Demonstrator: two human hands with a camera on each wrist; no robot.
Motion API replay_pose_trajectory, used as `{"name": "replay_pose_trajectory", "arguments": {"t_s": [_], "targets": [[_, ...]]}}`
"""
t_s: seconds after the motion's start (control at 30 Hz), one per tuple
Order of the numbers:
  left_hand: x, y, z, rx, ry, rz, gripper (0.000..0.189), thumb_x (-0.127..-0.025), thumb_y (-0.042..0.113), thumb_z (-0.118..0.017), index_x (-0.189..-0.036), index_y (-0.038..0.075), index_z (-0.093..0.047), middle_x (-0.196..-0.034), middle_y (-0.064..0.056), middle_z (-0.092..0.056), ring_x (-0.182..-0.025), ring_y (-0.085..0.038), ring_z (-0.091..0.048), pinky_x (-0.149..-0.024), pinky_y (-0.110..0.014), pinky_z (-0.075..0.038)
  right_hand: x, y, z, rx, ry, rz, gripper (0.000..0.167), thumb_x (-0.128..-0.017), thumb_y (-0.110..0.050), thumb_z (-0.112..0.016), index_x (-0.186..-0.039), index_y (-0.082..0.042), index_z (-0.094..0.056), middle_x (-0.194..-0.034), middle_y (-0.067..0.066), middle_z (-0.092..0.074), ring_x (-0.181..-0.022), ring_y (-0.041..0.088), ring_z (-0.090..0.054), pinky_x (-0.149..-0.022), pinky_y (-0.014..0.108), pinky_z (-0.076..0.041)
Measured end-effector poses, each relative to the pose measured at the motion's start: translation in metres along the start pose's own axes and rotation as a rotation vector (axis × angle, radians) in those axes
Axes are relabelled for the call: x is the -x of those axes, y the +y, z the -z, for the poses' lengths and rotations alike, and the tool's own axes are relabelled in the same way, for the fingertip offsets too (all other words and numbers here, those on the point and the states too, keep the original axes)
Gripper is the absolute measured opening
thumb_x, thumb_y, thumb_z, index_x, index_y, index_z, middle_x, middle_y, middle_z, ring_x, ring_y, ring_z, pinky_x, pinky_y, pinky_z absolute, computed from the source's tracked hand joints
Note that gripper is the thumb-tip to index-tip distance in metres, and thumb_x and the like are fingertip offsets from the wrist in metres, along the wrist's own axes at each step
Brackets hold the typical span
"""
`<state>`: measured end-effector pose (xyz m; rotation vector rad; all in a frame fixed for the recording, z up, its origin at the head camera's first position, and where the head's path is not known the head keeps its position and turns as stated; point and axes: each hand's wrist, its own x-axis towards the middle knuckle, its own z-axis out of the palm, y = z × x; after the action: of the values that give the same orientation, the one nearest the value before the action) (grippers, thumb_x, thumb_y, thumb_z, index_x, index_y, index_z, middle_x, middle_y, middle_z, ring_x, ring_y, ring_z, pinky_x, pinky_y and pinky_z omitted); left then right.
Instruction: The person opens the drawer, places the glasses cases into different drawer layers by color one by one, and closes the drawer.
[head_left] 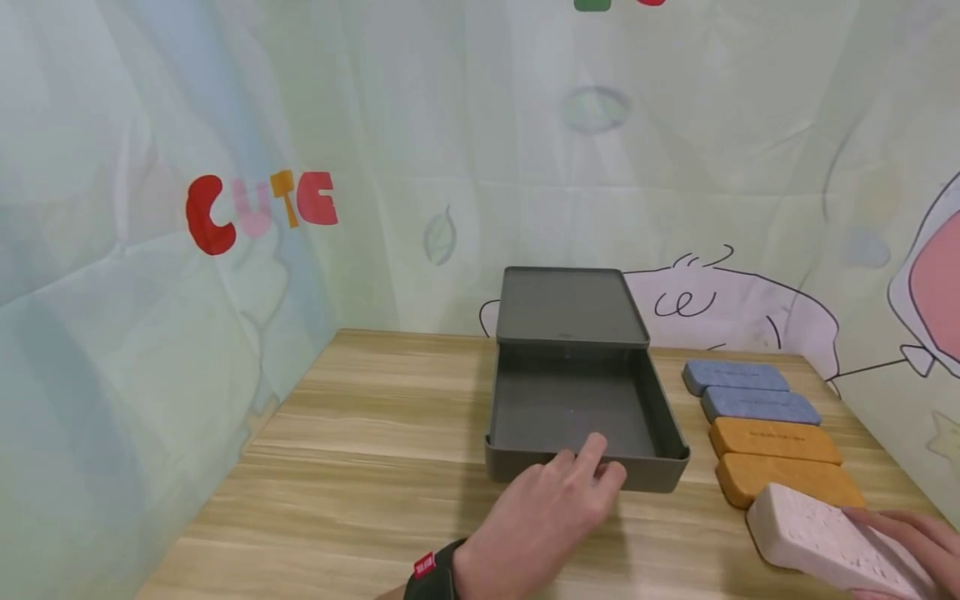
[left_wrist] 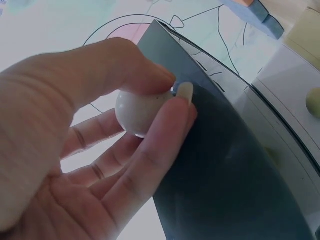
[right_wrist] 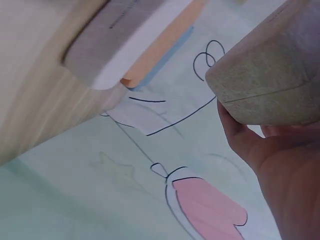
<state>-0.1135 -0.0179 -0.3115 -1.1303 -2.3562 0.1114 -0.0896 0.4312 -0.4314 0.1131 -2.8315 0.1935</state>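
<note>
A dark grey drawer (head_left: 570, 417) is pulled out at mid-table, with nothing seen inside. My left hand (head_left: 547, 500) is at its front panel (head_left: 652, 473). In the left wrist view, thumb and forefinger pinch the round white knob (left_wrist: 141, 111) beside that dark panel. At the lower right, my right hand (head_left: 918, 537) grips a pale pink oblong case (head_left: 825, 537) with rounded corners. A seam runs along the held case (right_wrist: 270, 90) in the right wrist view. Another pale case (right_wrist: 125, 40) lies on the table there, apart from the held one.
Two orange cases (head_left: 776, 440) and two blue cases (head_left: 738, 377) lie in a row right of the drawer. Behind the drawer is the unit's grey top (head_left: 570, 304). An olive knob (left_wrist: 314, 103) shows on a lighter front. A printed cloth (head_left: 420, 167) hangs around the wooden table (head_left: 360, 433).
</note>
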Motion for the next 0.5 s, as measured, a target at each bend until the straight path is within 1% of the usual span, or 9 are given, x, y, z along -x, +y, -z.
{"name": "replay_pose_trajectory", "arguments": {"t_s": [0.03, 0.13, 0.2, 0.27, 0.3, 0.37, 0.4, 0.47, 0.5], "targets": [[0.000, 0.000, 0.000, -0.003, 0.008, 0.001, 0.020, -0.095, 0.013, -0.071, -0.115, 0.016, -0.067, -0.112, -0.003, -0.059, -0.057, -0.004, -0.041, -0.047, -0.011, -0.034, -0.001, -0.005, 0.003, -0.008, -0.008, -0.024, 0.089, -0.068, -0.066, -0.084, -0.137, -0.016, -0.059, -0.123, 0.015, -0.057, -0.103, 0.038, -0.054, -0.090, 0.042, -0.040], [0.000, 0.001, -0.001, -0.019, 0.033, 0.005, 0.018, -0.094, 0.011, -0.071, -0.112, 0.015, -0.067, -0.110, -0.002, -0.059, -0.056, -0.004, -0.039, -0.046, -0.011, -0.032, -0.006, -0.016, 0.014, -0.041, 0.015, -0.021, 0.094, -0.069, -0.063, -0.085, -0.143, -0.016, -0.054, -0.127, 0.016, -0.054, -0.107, 0.040, -0.051, -0.097, 0.040, -0.032], [0.000, 0.001, -0.001, -0.026, 0.044, 0.006, 0.017, -0.094, 0.010, -0.071, -0.110, 0.015, -0.067, -0.108, -0.002, -0.059, -0.055, -0.004, -0.039, -0.045, -0.011, -0.032, -0.010, -0.022, 0.022, -0.070, 0.057, 0.002, 0.094, -0.067, -0.056, -0.090, -0.144, -0.016, -0.054, -0.125, 0.017, -0.054, -0.106, 0.041, -0.050, -0.096, 0.042, -0.033], [0.000, 0.001, -0.001, -0.035, 0.049, 0.007, 0.017, -0.094, 0.010, -0.071, -0.109, 0.015, -0.067, -0.107, -0.002, -0.058, -0.056, -0.004, -0.040, -0.046, -0.011, -0.033, -0.015, -0.027, 0.030, -0.101, 0.043, 0.006, 0.094, -0.070, -0.052, -0.090, -0.147, -0.016, -0.051, -0.127, 0.019, -0.053, -0.108, 0.043, -0.048, -0.094, 0.051, -0.033], [0.000, 0.001, -0.001, -0.038, 0.046, 0.009, 0.017, -0.094, 0.010, -0.071, -0.110, 0.015, -0.067, -0.108, -0.002, -0.058, -0.056, -0.004, -0.040, -0.046, -0.011, -0.034, -0.018, -0.030, 0.033, -0.105, 0.023, -0.003, 0.095, -0.072, -0.052, -0.089, -0.150, -0.015, -0.049, -0.129, 0.020, -0.050, -0.109, 0.044, -0.046, -0.092, 0.059, -0.032], [0.000, 0.001, -0.001, -0.036, 0.041, 0.009, 0.018, -0.093, 0.010, -0.072, -0.110, 0.015, -0.067, -0.108, -0.002, -0.058, -0.056, -0.004, -0.041, -0.046, -0.011, -0.035, -0.023, -0.036, 0.041, -0.126, 0.008, 0.001, 0.093, -0.075, -0.049, -0.088, -0.151, -0.014, -0.047, -0.131, 0.022, -0.049, -0.110, 0.046, -0.045, -0.090, 0.063, -0.033], [0.000, 0.001, -0.001, -0.036, 0.037, 0.011, 0.019, -0.093, 0.010, -0.072, -0.110, 0.015, -0.066, -0.108, -0.002, -0.058, -0.056, -0.004, -0.041, -0.046, -0.011, -0.035, -0.026, -0.040, 0.045, -0.132, 0.009, 0.005, 0.091, -0.075, -0.048, -0.087, -0.150, -0.014, -0.048, -0.131, 0.022, -0.049, -0.110, 0.045, -0.046, -0.088, 0.061, -0.035], [0.000, 0.001, -0.001, -0.035, 0.032, 0.013, 0.020, -0.093, 0.009, -0.072, -0.111, 0.015, -0.066, -0.109, -0.002, -0.058, -0.057, -0.004, -0.041, -0.046, -0.011, -0.035, -0.030, -0.048, 0.051, -0.162, 0.064, 0.048, 0.089, -0.073, -0.044, -0.090, -0.148, -0.016, -0.052, -0.128, 0.019, -0.052, -0.113, 0.026, -0.049, -0.090, 0.046, -0.041], [0.000, 0.002, -0.001, -0.034, 0.030, 0.013, 0.020, -0.093, 0.009, -0.072, -0.111, 0.015, -0.066, -0.109, -0.002, -0.058, -0.057, -0.004, -0.041, -0.046, -0.011, -0.034, -0.031, -0.053, 0.054, -0.173, 0.104, 0.078, 0.087, -0.071, -0.041, -0.092, -0.146, -0.017, -0.055, -0.125, 0.016, -0.054, -0.112, 0.015, -0.049, -0.087, 0.035, -0.043]]}}
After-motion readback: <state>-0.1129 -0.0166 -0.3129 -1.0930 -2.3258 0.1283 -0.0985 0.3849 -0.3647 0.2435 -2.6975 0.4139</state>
